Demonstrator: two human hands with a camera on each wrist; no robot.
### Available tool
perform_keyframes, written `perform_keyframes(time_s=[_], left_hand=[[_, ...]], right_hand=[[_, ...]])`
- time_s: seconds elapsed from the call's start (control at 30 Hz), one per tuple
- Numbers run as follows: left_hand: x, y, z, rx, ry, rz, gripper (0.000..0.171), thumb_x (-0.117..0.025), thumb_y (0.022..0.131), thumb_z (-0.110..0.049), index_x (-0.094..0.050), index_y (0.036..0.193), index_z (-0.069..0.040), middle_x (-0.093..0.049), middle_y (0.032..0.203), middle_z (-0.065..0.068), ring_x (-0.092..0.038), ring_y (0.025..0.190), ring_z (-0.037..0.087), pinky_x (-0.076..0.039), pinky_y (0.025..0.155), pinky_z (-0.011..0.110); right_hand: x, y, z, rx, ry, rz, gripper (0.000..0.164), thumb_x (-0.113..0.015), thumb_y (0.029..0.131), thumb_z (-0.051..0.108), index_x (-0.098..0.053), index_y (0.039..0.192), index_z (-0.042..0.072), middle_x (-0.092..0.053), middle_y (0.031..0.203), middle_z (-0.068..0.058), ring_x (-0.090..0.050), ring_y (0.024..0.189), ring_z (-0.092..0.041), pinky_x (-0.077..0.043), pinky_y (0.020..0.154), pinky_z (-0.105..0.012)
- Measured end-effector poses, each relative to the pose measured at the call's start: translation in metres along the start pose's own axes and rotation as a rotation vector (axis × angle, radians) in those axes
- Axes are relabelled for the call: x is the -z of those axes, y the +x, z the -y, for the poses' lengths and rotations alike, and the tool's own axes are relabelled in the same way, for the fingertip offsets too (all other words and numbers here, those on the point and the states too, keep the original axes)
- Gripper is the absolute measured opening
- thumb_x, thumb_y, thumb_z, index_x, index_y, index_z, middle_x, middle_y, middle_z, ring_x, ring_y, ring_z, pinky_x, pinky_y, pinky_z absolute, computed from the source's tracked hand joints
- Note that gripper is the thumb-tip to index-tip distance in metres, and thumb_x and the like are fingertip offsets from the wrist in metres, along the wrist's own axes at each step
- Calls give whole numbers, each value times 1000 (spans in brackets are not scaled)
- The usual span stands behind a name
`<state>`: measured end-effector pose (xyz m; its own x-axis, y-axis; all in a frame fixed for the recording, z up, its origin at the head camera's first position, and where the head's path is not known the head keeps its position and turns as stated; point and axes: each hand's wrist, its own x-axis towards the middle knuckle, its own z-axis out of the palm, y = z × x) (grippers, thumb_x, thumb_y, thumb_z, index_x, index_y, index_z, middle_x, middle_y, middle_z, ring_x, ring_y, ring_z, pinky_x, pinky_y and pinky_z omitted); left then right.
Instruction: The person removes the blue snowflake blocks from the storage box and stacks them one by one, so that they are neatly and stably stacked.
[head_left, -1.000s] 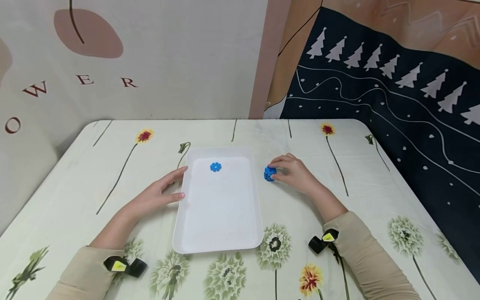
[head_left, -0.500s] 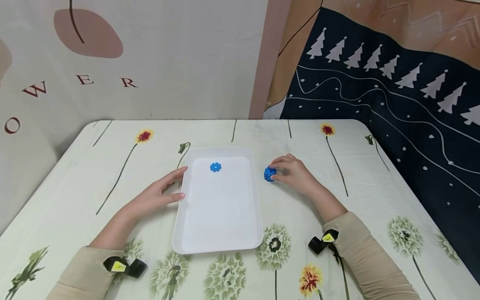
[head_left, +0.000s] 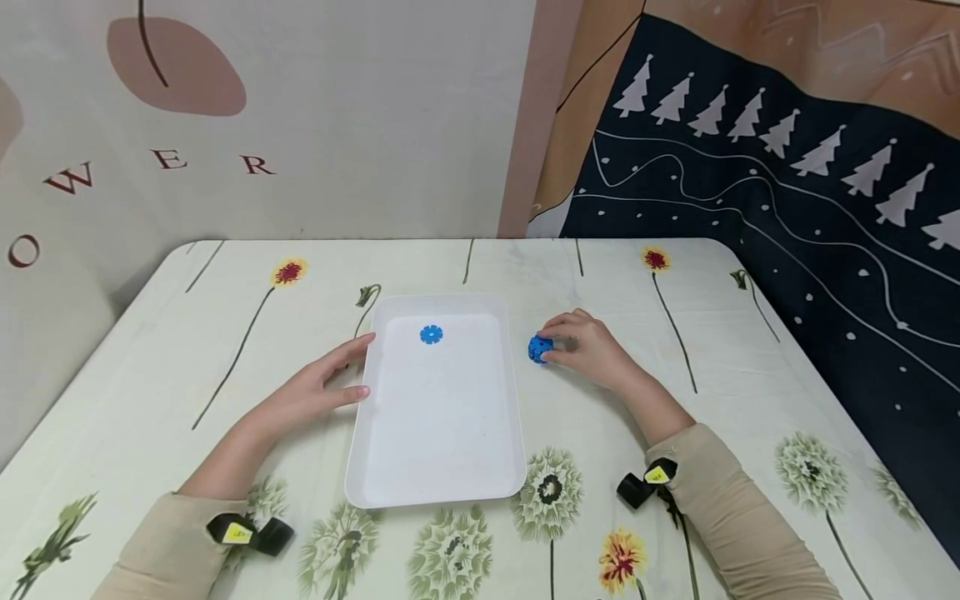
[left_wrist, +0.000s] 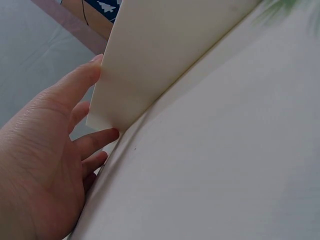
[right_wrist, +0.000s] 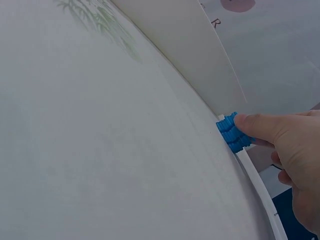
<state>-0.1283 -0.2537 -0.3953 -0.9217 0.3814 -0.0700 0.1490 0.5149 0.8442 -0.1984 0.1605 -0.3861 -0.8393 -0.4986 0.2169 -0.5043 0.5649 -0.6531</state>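
In the head view a white tray (head_left: pixel 442 417) lies flat, with one blue notched disc (head_left: pixel 431 334) near its far end. My left hand (head_left: pixel 318 387) rests at the tray's left side, thumb and fingers spread apart with their tips against its wall. The left wrist view shows those fingertips (left_wrist: pixel 111 135) touching the tray wall (left_wrist: pixel 150 60). To the right of the tray, my right hand (head_left: pixel 588 346) pinches a stack of blue notched discs (head_left: pixel 538 348) between thumb and fingers. Seen from the right wrist, the discs (right_wrist: pixel 233 134) sit layered face to face, partly hidden by the thumb.
A tablecloth (head_left: pixel 600 275) printed with flowers and dandelions covers the table. Behind the table hangs a pale lettered cloth (head_left: pixel 375 125), with a dark tree-patterned cloth (head_left: pixel 750 192) at the right. Each sleeve carries a black strap with a small black block.
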Motion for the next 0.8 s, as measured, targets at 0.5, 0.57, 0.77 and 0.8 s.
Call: perform_keyframes(time_s=[0.5,0.57,0.77,0.8], left_hand=[[0,0,-1,-5,-4,2,76,-69,90,-26,-26,153,-20,-28,153,14,-22,140,36,-19,108,58],[0,0,-1,-4,-4,2,76,-69,90,-26,-26,153,-20,-28,153,15,-22,140,36,-19,108,58],[0,0,-1,-6,-2,0,76,-69,90,-26,-26,153,-20,-28,153,14,-22,140,36,-20,108,57],[0,0,-1,-7,-3,0,76,-69,90,-26,-26,153,-21,-28,153,14,-22,140,36,-19,108,57]], right_hand=[[0,0,0,6,-22,22,32,-78,80,8,-71,111,2,-64,112,-10,-52,105,-26,-45,90,-43],[1,0,1,8,-27,16,32,-78,80,8,-71,111,2,-64,112,-10,-53,105,-26,-45,90,-43],[6,0,4,21,-27,-23,29,-76,83,11,-71,110,1,-64,111,-9,-53,105,-25,-47,86,-42],[8,0,5,22,-21,-33,28,-76,83,11,-71,109,1,-64,111,-9,-53,105,-24,-47,86,-41]])
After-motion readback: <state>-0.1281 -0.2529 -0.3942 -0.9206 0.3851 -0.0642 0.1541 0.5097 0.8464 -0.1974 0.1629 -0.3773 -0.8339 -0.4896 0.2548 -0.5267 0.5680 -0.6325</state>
